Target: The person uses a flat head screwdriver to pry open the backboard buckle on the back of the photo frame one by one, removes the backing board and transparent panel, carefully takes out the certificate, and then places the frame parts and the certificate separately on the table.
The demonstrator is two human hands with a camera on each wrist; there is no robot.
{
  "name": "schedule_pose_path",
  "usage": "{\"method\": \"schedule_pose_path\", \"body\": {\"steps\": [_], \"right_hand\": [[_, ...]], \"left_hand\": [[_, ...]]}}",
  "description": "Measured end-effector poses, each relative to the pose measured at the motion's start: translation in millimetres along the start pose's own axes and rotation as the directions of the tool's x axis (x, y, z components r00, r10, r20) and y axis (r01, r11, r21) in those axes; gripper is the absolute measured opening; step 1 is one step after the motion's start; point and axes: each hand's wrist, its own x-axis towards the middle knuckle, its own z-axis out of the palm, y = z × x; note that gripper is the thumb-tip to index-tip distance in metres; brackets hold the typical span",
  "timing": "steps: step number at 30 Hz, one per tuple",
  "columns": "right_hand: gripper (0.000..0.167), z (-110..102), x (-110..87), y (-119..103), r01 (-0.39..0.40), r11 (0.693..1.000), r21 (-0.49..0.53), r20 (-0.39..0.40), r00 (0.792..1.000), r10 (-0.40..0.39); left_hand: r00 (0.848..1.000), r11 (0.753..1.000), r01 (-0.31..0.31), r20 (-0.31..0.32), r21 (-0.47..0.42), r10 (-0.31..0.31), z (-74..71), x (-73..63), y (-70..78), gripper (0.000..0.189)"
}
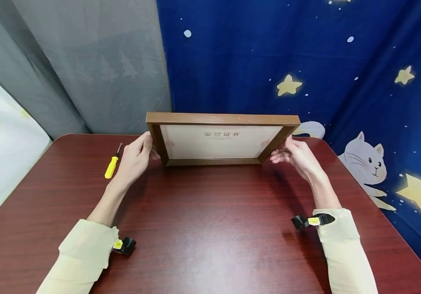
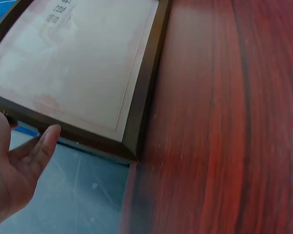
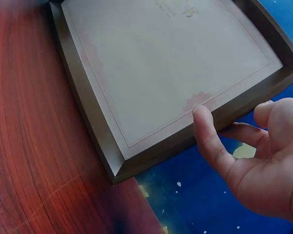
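Note:
A brown wooden picture frame (image 1: 223, 119) holding a pale certificate (image 1: 214, 147) stands on its long edge near the table's far side, its top tilted toward me. At its left side edge, my left hand (image 1: 134, 157) holds it; in the left wrist view the fingertips (image 2: 50, 134) meet the frame's outer side. The right side is held by my right hand (image 1: 300, 157). One digit of it (image 3: 205, 124) lies over the front border in the right wrist view, with others at the edge behind. The back of the frame is hidden.
To the left of my left hand lies a screwdriver (image 1: 112, 166) with a yellow handle on the dark red table (image 1: 203, 220). Behind the table hang a grey curtain (image 1: 103, 61) and a blue curtain (image 1: 232, 53) with stars and a cat.

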Motion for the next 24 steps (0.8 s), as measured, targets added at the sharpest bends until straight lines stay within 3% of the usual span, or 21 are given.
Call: {"method": "schedule_pose_path", "body": {"steps": [6,10,13,18,24], "right_hand": [[0.061,-3,-1.0,0,0.055,0.998,0.003,0.082,0.995,-0.055],[0.047,-5,-2.1,1,0.06,0.997,-0.057,0.134,0.99,-0.052],[0.036,-7,-4.3,1,0.039,0.995,-0.091,0.139,0.99,-0.026],[0.033,-9,-10.3,-2,0.021,0.997,-0.079,0.132,0.991,-0.01],[0.046,-7,-15.4,-6,-0.054,0.998,-0.038,0.125,0.99,0.059]], "left_hand": [[0.984,0.985,0.168,-0.074,0.048,-0.164,4.6,-2.2,10.9,0.061],[0.966,0.968,0.249,-0.076,0.033,-0.246,4.3,-5.9,15.1,0.064],[0.959,0.961,0.278,-0.051,-0.018,-0.278,2.8,-9.2,17.2,0.059],[0.95,0.947,0.311,0.018,-0.079,-0.311,2.1,-14.9,19.5,0.054],[0.94,0.94,0.339,0.043,-0.025,-0.338,3.9,-22.8,22.0,0.052]]}}
